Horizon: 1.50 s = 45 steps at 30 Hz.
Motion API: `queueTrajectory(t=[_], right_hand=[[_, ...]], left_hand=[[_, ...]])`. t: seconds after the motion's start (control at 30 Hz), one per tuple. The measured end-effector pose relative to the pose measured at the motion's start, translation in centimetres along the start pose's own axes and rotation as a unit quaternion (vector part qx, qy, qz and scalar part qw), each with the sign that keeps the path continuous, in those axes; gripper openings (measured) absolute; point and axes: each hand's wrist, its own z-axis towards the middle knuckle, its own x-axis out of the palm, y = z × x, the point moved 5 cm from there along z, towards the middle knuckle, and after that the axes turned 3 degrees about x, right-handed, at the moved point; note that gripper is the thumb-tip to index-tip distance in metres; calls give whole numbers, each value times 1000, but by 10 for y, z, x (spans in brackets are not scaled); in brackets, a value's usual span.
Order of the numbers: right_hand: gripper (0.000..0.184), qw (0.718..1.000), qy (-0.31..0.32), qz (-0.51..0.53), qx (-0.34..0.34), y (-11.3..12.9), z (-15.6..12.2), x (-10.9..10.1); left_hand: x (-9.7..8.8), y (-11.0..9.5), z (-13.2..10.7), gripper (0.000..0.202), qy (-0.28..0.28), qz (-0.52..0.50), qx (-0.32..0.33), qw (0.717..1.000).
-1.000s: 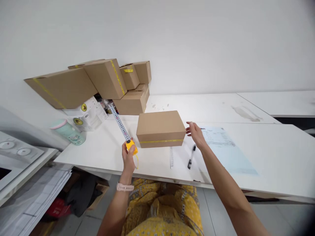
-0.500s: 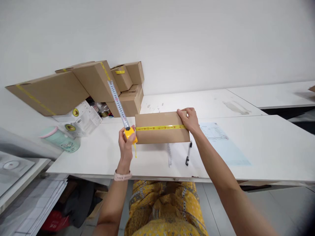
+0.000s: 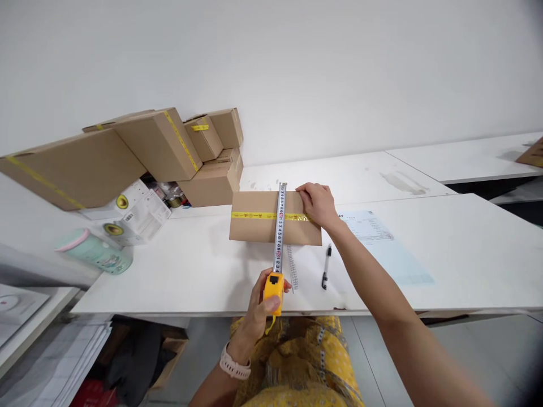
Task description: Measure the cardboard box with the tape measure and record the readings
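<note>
A yellow tape measure [image 3: 274, 291] is gripped in my left hand [image 3: 258, 308], low near the table's front edge. Its blade [image 3: 280, 226] runs straight away from me, passing over the front of a cardboard box [image 3: 254, 230] and ending just above the box's far edge. Yellow printed tape crosses the box from side to side. My right hand [image 3: 317, 204] holds the box at its upper right corner, thumb and fingers closed on the edge. Below the box, a spiral notebook [image 3: 292, 268] partly shows, and a black-and-clear pen [image 3: 326, 267] lies to its right.
Stacked cardboard boxes [image 3: 163, 147] stand against the wall at the left, beside a white carton with avocado pictures [image 3: 136, 217] and a mint-green tumbler [image 3: 95, 251]. A printed sheet [image 3: 377, 249] lies on the white table [image 3: 458, 254], right of my right forearm.
My left hand has swung the tape measure right and toward me, bringing the blade from beside the box to across it. My right hand keeps its hold on the box.
</note>
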Motion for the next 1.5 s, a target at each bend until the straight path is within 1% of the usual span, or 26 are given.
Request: queueTrajectory(t=[0.1, 0.23, 0.3, 0.43, 0.6, 0.77, 0.87, 0.97, 1.07, 1.27, 1.4, 1.5], right_hand=[[40, 998, 6, -54, -29, 5, -1, 4], [61, 989, 20, -129, -68, 11, -1, 9], [66, 985, 32, -149, -78, 13, -1, 11], [62, 981, 47, -165, -86, 14, 1, 14], [55, 985, 35, -146, -80, 14, 4, 16], [56, 987, 38, -145, -52, 13, 2, 17], [55, 987, 35, -145, -58, 14, 0, 17], [53, 988, 25, -140, -66, 12, 0, 18], [53, 989, 15, -132, -72, 10, 0, 19], [50, 988, 18, -137, -68, 10, 0, 19], [49, 990, 14, -124, -63, 11, -1, 18], [48, 992, 8, -118, -52, 13, 0, 17]], left_hand=[[-1, 4, -6, 54, -11, -22, -4, 1000], [2, 1, -11, 54, -8, -26, -4, 1000], [5, -1, -12, 53, -5, -36, -5, 999], [6, -2, -14, 53, -7, -65, -7, 998], [6, 0, -18, 53, -1, -54, -18, 998], [7, 4, -16, 57, 2, 0, -55, 998], [6, 8, -12, 59, 11, -2, -79, 997], [4, 13, -10, 60, 25, -20, -90, 995], [1, 18, -9, 59, 36, -36, -89, 995], [-2, 24, -9, 60, 50, -37, -82, 995], [-2, 24, -9, 61, 43, -40, -81, 995], [-2, 22, -12, 62, 34, -53, -76, 995]])
